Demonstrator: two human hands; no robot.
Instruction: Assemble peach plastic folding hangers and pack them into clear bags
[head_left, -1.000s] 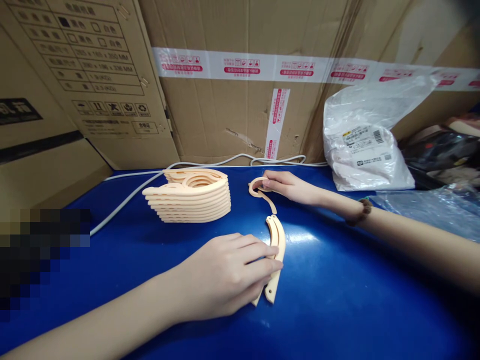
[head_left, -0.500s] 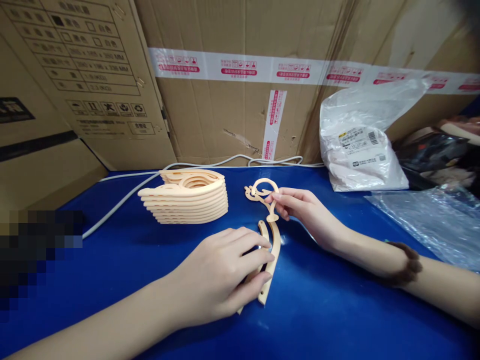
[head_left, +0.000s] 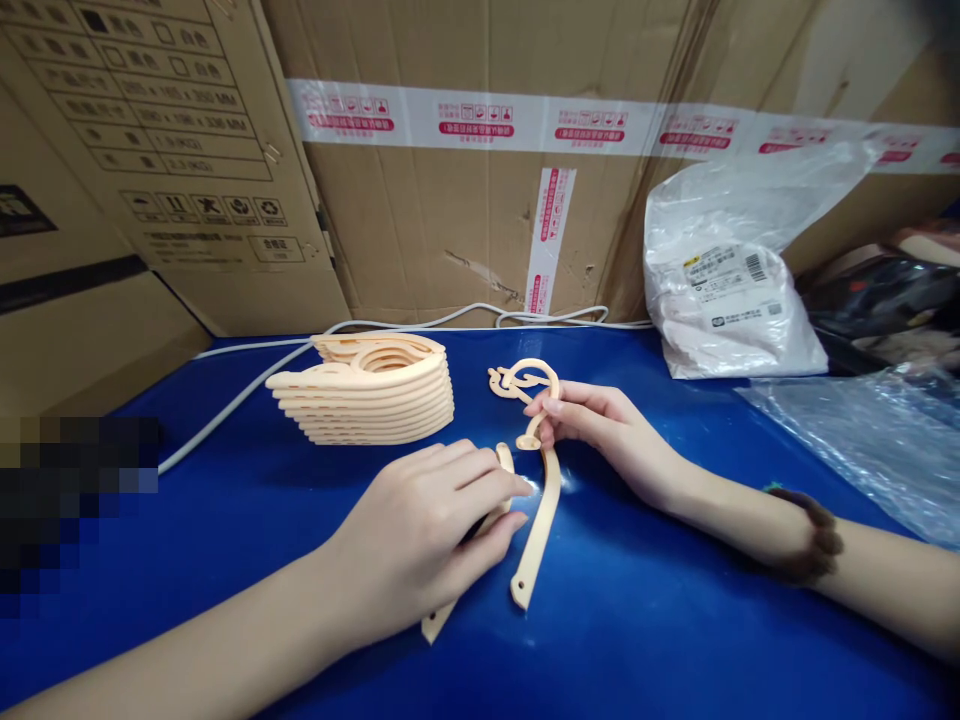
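Note:
Pale beige plastic pieces, apparently hanger parts, lie on the blue tabletop point(head_left: 637, 600). My right hand point(head_left: 611, 425) pinches a hanger hook point(head_left: 554, 385) with a round curve and a flat, widened foot. Under the fingers of my left hand point(head_left: 435, 520) is one curved hanger arm point(head_left: 439, 622); its middle is hidden, and its two ends show past the hand. A second curved arm point(head_left: 541, 530) lies between the hands, its far end close to the hook's foot. Beyond the hook lie more small hooks point(head_left: 498, 384), partly overlapped by it.
A neat stack of beige hangers point(head_left: 367, 400) stands at the left. Behind it runs a white cable point(head_left: 247, 400) along a cardboard wall point(head_left: 420, 220). A white plastic bag point(head_left: 731, 290) and a clear plastic sheet point(head_left: 862, 440) lie at the right.
My left hand has moved left, and the curved arm under it has shifted left, away from the second arm. The hook has tilted, its foot swinging slightly left in my right hand.

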